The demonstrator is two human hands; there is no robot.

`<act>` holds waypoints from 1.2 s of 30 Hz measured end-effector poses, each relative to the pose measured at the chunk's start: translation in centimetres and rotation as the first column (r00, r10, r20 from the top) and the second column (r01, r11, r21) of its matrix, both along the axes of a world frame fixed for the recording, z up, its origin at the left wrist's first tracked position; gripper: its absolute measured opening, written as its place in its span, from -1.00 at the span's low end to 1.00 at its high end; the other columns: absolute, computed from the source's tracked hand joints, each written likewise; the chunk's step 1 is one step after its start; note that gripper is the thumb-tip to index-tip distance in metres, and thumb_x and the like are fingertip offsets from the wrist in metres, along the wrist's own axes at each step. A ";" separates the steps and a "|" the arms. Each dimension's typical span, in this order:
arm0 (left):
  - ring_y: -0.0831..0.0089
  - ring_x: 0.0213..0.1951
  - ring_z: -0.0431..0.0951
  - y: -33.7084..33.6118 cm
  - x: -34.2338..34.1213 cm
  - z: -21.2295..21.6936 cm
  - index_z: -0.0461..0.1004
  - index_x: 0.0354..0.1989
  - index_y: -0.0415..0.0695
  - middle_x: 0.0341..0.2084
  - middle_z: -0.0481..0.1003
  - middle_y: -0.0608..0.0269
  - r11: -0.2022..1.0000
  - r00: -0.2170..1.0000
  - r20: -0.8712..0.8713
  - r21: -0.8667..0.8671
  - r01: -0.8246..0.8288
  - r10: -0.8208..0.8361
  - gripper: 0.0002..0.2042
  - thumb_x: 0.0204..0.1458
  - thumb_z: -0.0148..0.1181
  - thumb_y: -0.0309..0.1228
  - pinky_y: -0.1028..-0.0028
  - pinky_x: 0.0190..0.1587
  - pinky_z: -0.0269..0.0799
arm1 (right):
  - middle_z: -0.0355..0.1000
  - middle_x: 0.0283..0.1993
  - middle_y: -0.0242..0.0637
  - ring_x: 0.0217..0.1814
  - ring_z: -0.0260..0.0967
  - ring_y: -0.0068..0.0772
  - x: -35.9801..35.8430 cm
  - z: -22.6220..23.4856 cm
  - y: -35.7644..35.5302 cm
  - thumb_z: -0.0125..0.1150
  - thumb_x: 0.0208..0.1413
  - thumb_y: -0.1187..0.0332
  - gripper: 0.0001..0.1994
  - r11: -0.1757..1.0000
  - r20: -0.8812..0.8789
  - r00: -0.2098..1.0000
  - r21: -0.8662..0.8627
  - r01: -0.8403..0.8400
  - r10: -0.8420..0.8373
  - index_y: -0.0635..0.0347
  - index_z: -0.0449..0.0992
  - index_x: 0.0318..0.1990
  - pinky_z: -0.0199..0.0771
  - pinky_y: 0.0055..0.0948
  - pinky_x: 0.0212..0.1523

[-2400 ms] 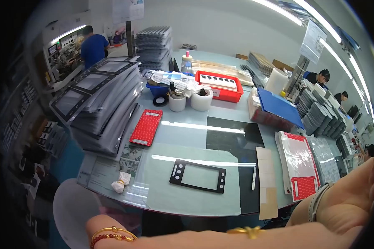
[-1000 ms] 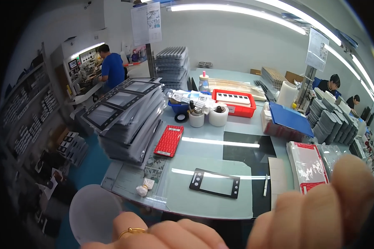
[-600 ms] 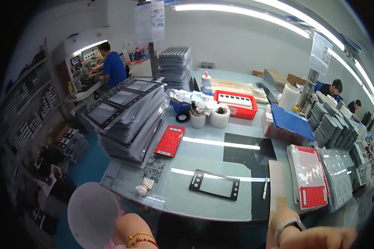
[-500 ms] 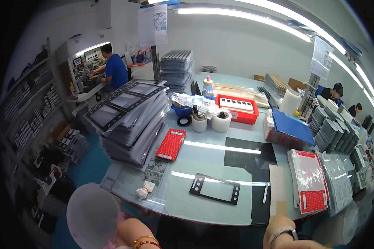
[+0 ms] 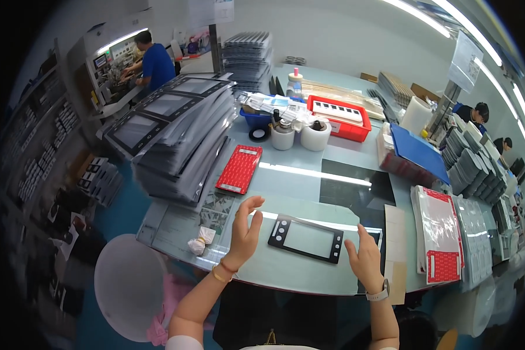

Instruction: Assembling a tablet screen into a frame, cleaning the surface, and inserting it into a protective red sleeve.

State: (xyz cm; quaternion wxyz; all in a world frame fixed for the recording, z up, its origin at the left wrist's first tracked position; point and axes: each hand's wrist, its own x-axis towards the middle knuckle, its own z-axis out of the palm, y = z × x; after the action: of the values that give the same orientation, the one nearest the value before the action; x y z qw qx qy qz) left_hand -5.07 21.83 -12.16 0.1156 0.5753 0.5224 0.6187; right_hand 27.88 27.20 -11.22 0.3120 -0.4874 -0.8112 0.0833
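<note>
Two bare hands hover over the near edge of the bench [image 5: 286, 274], one on each side of a black-framed panel [image 5: 307, 238] that lies flat on the pale glass top. The left hand [image 5: 244, 226] is raised just left of the panel, fingers spread and slightly curled, its grip wide and holding nothing; gold bangles sit at the wrist. The right hand [image 5: 364, 259] is just right of the panel's right end, palm toward it, fingers loosely apart, its grip also wide and empty, with a watch at the wrist. Neither hand clearly touches the panel.

Left of the panel, past the left hand, a crumpled white cloth [image 5: 200, 240] rests near the bench's edge. Beyond the panel and to its left lies a red patterned sheet [image 5: 239, 169], and further left a tall slumping stack of dark-framed trays [image 5: 175, 134]. Straight beyond the panel is a dark mat [image 5: 356, 189], then two white tape rolls [image 5: 315, 136] and a red tray [image 5: 339, 111]. Right of the panel stands a strip of brown card [image 5: 394, 245], then a stack of red-and-white sheets [image 5: 440, 233], with a blue folder [image 5: 417, 151] further back. Far beyond the trays, a person in a blue shirt [image 5: 156, 63] stands at a machine.
</note>
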 end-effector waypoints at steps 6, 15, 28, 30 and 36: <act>0.26 0.13 0.54 6.5 -2.5 -6.5 0.36 0.29 -0.25 0.19 0.48 0.01 0.942 0.995 0.096 -0.336 0.022 0.011 -0.58 0.36 0.12 -0.28 0.28 0.24 0.41 | 0.45 0.24 0.27 0.30 0.42 0.23 -2.1 -0.7 2.7 0.21 0.34 0.19 -0.40 0.905 0.065 0.998 -0.425 0.028 0.000 0.42 0.29 0.39 0.44 -0.09 0.27; 0.20 -0.11 0.59 9.4 -2.6 -8.3 0.56 0.00 -0.14 -0.15 0.55 0.11 0.960 0.988 -0.083 -0.238 -0.145 0.129 -0.76 0.18 0.26 -0.37 0.25 0.00 0.50 | 0.42 0.31 0.05 0.38 0.35 0.10 -19.4 -0.2 18.1 0.18 0.17 0.52 -0.73 0.875 0.217 0.875 0.131 -0.465 0.433 0.36 0.56 0.02 0.41 -0.12 0.36; 0.29 -0.10 0.56 9.4 -1.6 -7.6 0.57 -0.05 -0.03 -0.13 0.58 0.29 0.957 0.968 -0.217 -0.230 -0.175 0.124 -0.81 0.24 0.19 -0.28 0.24 0.04 0.32 | 0.32 0.38 0.16 0.46 0.25 0.13 -38.4 -7.9 34.0 0.17 0.11 0.43 -0.73 0.836 0.648 0.724 0.246 -0.491 0.235 0.40 0.72 -0.15 0.40 -0.22 0.35; 0.30 -0.11 0.56 9.2 -1.8 -7.4 0.56 -0.03 -0.03 -0.14 0.57 0.29 0.949 0.970 -0.204 -0.258 -0.180 0.128 -0.80 0.24 0.18 -0.28 0.25 0.02 0.31 | 0.33 0.38 0.17 0.46 0.28 0.07 -39.4 -7.6 33.7 0.18 0.10 0.42 -0.74 0.807 0.678 0.708 0.298 -0.510 0.197 0.38 0.72 -0.17 0.47 -0.21 0.28; 0.31 -0.12 0.55 9.2 -1.6 -7.6 0.52 0.01 -0.05 -0.14 0.57 0.27 0.953 0.971 -0.198 -0.240 -0.184 0.137 -0.77 0.24 0.19 -0.28 0.26 0.01 0.30 | 0.42 0.29 0.10 0.36 0.34 -0.02 -38.9 -7.7 33.5 0.14 0.14 0.37 -0.70 0.775 0.736 0.667 0.351 -0.525 0.118 0.37 0.70 -0.13 0.36 -0.22 0.30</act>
State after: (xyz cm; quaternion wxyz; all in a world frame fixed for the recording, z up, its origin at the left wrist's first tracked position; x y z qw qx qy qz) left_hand -6.71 31.03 -19.79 0.0910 0.5641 0.6516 0.4990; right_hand -11.07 60.67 -18.90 0.0970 -0.2164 -0.9320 -0.2741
